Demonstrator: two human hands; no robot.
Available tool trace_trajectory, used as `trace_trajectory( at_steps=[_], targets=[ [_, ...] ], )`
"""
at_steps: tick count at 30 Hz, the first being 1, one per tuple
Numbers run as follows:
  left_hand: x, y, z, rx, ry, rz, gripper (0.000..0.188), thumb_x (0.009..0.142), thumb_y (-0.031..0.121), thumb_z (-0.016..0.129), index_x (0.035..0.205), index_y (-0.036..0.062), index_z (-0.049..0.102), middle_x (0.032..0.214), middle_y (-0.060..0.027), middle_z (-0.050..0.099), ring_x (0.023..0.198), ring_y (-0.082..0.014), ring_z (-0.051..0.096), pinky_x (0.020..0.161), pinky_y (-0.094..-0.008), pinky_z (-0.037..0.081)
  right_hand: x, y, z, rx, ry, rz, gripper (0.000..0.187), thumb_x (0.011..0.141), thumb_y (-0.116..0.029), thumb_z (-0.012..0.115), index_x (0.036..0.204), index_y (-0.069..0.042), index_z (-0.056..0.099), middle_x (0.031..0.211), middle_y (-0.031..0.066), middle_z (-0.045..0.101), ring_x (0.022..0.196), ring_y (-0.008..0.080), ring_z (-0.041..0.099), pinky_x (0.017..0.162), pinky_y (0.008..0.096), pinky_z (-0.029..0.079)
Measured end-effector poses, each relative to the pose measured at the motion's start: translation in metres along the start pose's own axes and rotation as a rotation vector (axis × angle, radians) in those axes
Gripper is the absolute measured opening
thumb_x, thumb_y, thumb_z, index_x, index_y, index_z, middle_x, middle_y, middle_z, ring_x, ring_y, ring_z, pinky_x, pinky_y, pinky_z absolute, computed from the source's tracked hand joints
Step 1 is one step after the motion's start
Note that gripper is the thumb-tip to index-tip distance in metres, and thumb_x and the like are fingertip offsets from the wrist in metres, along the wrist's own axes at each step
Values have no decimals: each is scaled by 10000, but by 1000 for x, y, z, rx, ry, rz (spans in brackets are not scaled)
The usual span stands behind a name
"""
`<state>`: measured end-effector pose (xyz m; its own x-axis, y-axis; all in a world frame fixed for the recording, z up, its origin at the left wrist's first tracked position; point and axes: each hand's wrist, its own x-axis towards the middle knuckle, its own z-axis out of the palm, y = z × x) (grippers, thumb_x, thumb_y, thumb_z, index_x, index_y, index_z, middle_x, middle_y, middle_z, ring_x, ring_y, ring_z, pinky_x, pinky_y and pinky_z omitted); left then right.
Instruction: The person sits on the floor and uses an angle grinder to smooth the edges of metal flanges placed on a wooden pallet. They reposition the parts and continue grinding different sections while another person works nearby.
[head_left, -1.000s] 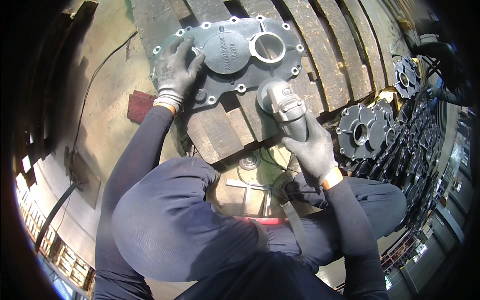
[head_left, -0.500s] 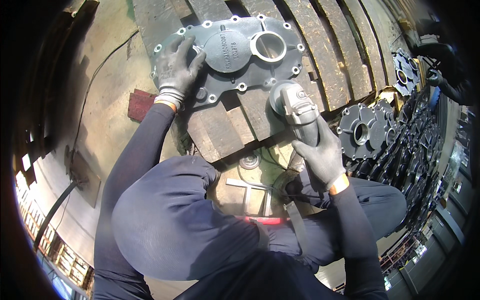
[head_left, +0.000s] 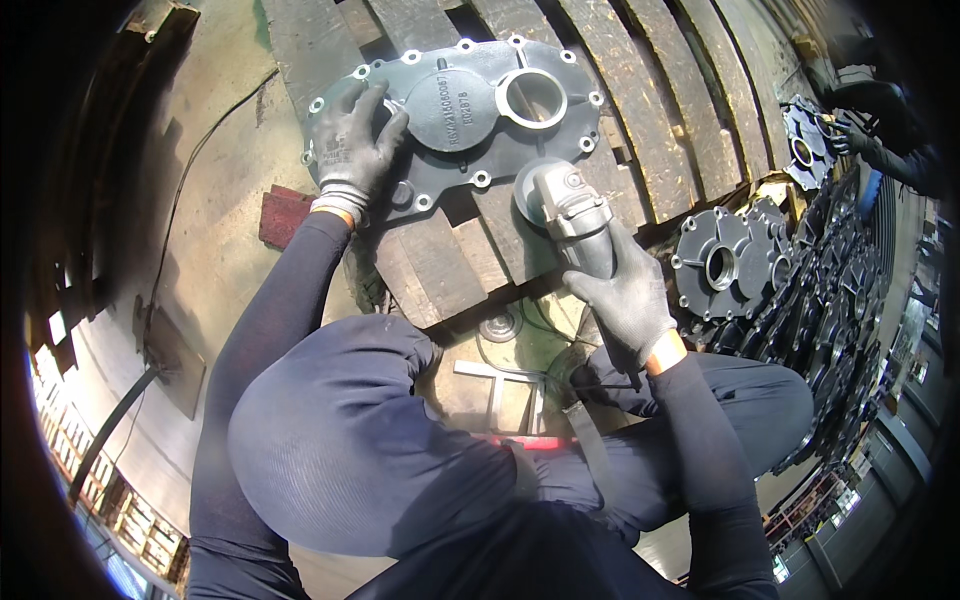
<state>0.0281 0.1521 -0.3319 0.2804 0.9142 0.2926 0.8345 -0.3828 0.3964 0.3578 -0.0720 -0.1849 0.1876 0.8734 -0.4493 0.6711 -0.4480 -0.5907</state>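
A dark grey cast metal cover [head_left: 455,110] lies flat on a wooden pallet [head_left: 425,265]. Bright bolt bosses ring its edge, and a round bore opens toward its right end. My gloved left hand [head_left: 352,155] grips the cover's left end, fingers bent over a rim that they mostly hide. In my gloved right hand [head_left: 635,300] is an angle grinder [head_left: 580,220], held by its body. The grinder's round disc [head_left: 532,190] is by the cover's lower right edge, over the pallet boards; whether it touches the cover I cannot tell.
Several similar castings [head_left: 830,290] are piled at the right, one cover [head_left: 722,262] nearest me. Another person's gloved hand [head_left: 850,138] is at a casting [head_left: 803,145] at far right. A dark red block [head_left: 283,216] lies left of the pallet; a metal frame [head_left: 497,385] lies between my legs.
My right hand and the grinder have moved left along the cover's lower edge. The cover sits slightly lower in view. At far right, the other person's hand has shifted toward the casting.
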Motion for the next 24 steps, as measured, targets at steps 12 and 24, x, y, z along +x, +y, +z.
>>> trace_trajectory(
  at_steps=[12,24],
  targets=[
    [0,0,0,9,9,3,560,1006,515,777,1484,227,724,1474,-198,693,1344,-444,654,1156,-559,502,-25,22,1,134,52,8,786,822,-250,927,1522,-61,624,1295,254,776,1216,446,762,1039,490,601],
    [0,-1,-1,7,26,15,537,996,499,793,1456,227,741,1444,-196,708,1310,-440,678,1135,-555,518,-16,14,1,34,13,-23,768,832,-201,914,1517,-4,629,1300,254,785,1222,387,785,1043,443,607]
  ],
)
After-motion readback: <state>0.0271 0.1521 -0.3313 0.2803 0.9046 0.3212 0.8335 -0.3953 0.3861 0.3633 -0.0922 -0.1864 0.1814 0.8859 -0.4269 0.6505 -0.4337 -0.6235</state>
